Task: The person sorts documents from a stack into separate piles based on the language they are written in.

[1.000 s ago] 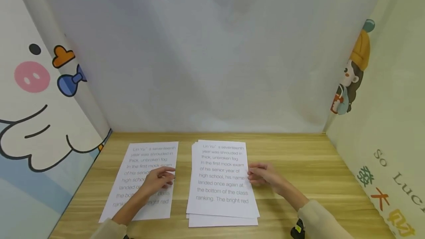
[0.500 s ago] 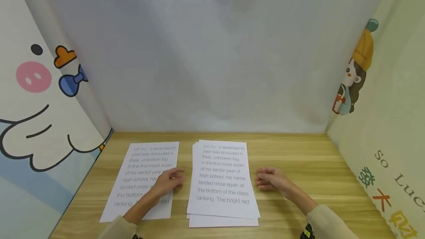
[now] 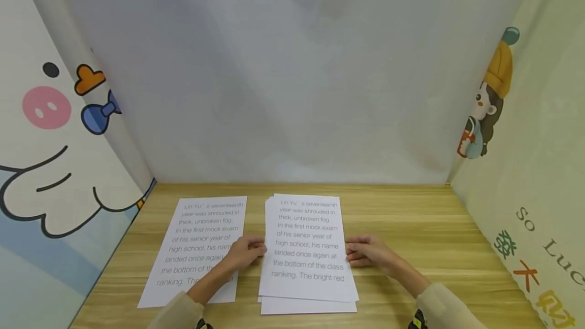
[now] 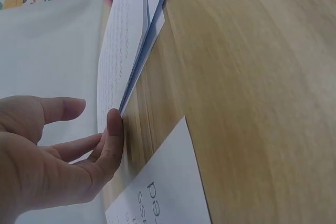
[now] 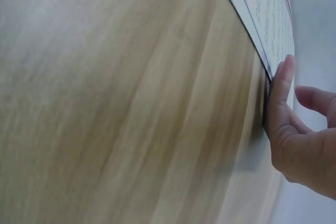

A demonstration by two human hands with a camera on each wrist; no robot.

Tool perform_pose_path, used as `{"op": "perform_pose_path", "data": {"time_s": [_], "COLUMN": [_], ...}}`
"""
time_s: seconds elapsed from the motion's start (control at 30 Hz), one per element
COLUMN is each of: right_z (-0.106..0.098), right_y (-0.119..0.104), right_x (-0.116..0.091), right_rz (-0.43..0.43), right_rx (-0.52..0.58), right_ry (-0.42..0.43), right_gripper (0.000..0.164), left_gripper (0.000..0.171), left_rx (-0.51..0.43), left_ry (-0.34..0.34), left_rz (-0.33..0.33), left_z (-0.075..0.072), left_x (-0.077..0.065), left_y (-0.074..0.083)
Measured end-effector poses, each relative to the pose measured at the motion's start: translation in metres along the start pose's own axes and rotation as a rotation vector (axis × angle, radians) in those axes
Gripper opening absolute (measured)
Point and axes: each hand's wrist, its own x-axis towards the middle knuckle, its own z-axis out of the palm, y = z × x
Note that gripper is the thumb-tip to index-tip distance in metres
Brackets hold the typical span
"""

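- One paper stack [image 3: 305,240]: left hand [image 3: 246,253], thumb apart, touches its left edge.
- Right hand [image 3: 371,252], thumb also apart, touches its right edge.
- Sheet [image 3: 199,236] lies left of stack.

In the lower middle of the frame, a stack of printed sheets [image 3: 306,248] lies unevenly on the wooden counter [image 3: 397,207], with the left hand [image 3: 245,253] and the right hand [image 3: 371,253] at its side edges. A single printed sheet [image 3: 198,240] at lower left is partly hidden by the left arm [image 3: 212,282]. A pink-nosed cartoon [image 3: 46,107] shows at far left, a yellow-hatted cartoon figure [image 3: 495,90] at upper right.
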Motion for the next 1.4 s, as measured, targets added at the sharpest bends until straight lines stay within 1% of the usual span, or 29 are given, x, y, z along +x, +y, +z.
{"op": "perform_pose_path", "data": {"time_s": [0.03, 0.23, 0.4, 0.57, 0.73, 0.8, 0.87, 0.97, 1.1, 1.2, 1.27, 1.4], "right_z": [0.001, 0.005, 0.006, 0.007, 0.011, 0.013, 0.014, 0.015, 0.016, 0.017, 0.018, 0.020], "right_y": [0.000, -0.002, -0.005, -0.007, -0.006, -0.005, -0.004, -0.002, 0.002, 0.005, 0.007, 0.009], "right_x": [0.001, 0.001, -0.002, -0.007, -0.010, -0.011, -0.011, -0.010, -0.008, -0.006, -0.006, -0.006], "right_rz": [0.002, 0.002, -0.031, -0.059, -0.110, -0.137, -0.154, -0.158, -0.108, -0.061, -0.046, -0.049], "right_rx": [0.002, 0.014, -0.001, -0.054, -0.189, -0.215, -0.202, -0.134, -0.040, -0.005, 0.006, 0.014], "right_ry": [-0.003, 0.001, 0.010, 0.079, 0.186, 0.209, 0.205, 0.175, 0.137, 0.121, 0.106, 0.085], "right_gripper": [0.052, 0.051, 0.050, 0.046, 0.038, 0.036, 0.038, 0.044, 0.052, 0.057, 0.060, 0.063], "left_gripper": [0.044, 0.046, 0.046, 0.042, 0.041, 0.040, 0.038, 0.034, 0.030, 0.033, 0.036, 0.040], "left_rx": [0.004, -0.009, -0.037, -0.062, -0.058, -0.057, -0.062, -0.079, -0.092, -0.094, -0.096, -0.078], "left_ry": [0.001, 0.001, -0.006, -0.031, -0.037, -0.027, -0.019, -0.003, 0.031, 0.060, 0.069, 0.075], "left_rz": [0.008, -0.011, -0.029, -0.037, -0.034, -0.028, -0.019, -0.006, 0.018, 0.027, 0.027, 0.034], "left_z": [0.001, 0.004, 0.004, 0.004, 0.005, 0.007, 0.008, 0.010, 0.012, 0.013, 0.013, 0.014], "left_x": [0.000, 0.001, -0.001, -0.003, -0.004, -0.004, -0.003, -0.002, 0.001, 0.002, 0.001, -0.002], "left_y": [0.000, 0.002, 0.005, 0.006, 0.007, 0.008, 0.008, 0.007, 0.006, 0.005, 0.005, 0.005]}}
